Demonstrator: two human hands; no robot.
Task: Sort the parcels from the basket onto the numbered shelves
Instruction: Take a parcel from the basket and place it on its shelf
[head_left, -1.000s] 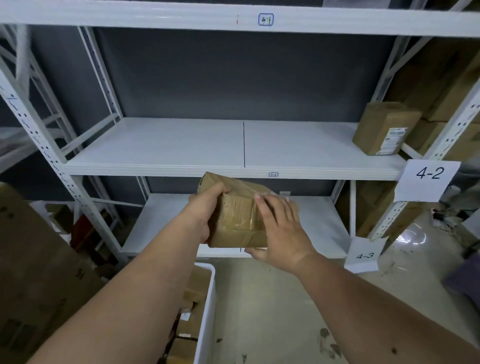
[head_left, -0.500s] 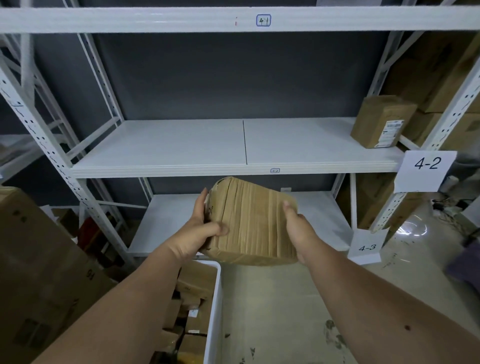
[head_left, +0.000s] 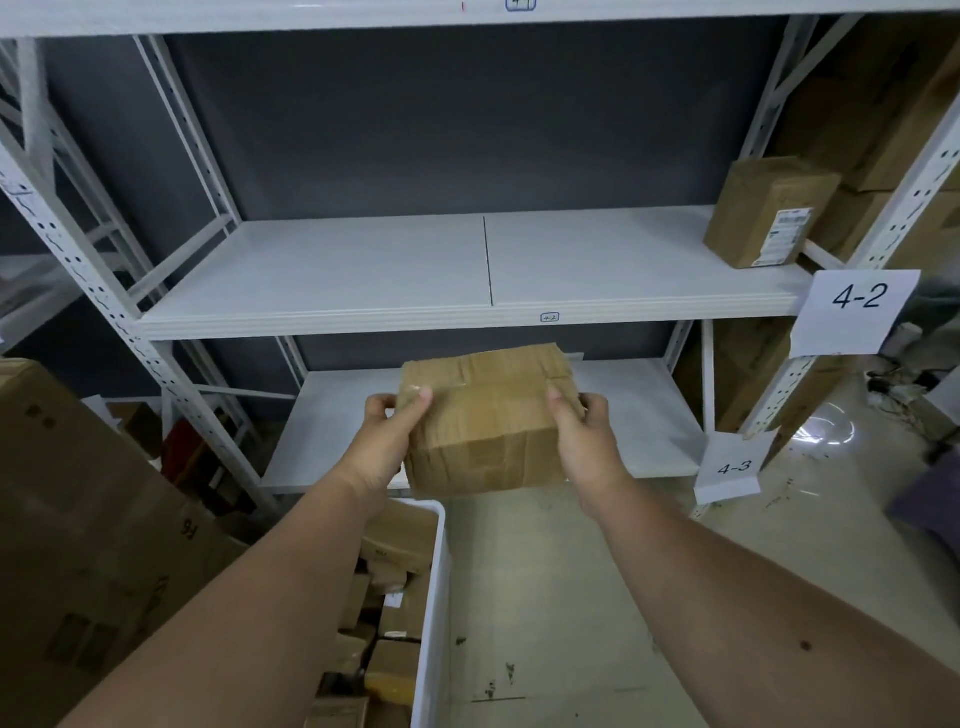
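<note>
A brown taped cardboard parcel (head_left: 485, 415) hangs in the air in front of the lower shelf. My left hand (head_left: 387, 434) grips its left side, thumb on top. My right hand (head_left: 584, 434) grips its right side, thumb on top too. Below it stands the white basket (head_left: 435, 597), with several brown parcels (head_left: 395, 540) inside. The white rack has a shelf tagged 4-2 (head_left: 363, 270) at mid height and a shelf tagged 4-3 (head_left: 634, 415) below it. One brown parcel with a white label (head_left: 769, 213) stands at the right end of shelf 4-2.
Paper signs 4-2 (head_left: 857, 312) and 4-3 (head_left: 732, 467) hang on the right upright. A large cardboard box (head_left: 78, 519) fills the left foreground. More cartons (head_left: 883, 104) are stacked behind the rack at right. Concrete floor (head_left: 571, 597) lies right of the basket.
The parcel has been turned over in my hands, so a different taped face points up. Both hands shifted to its sides, and the view dipped slightly.
</note>
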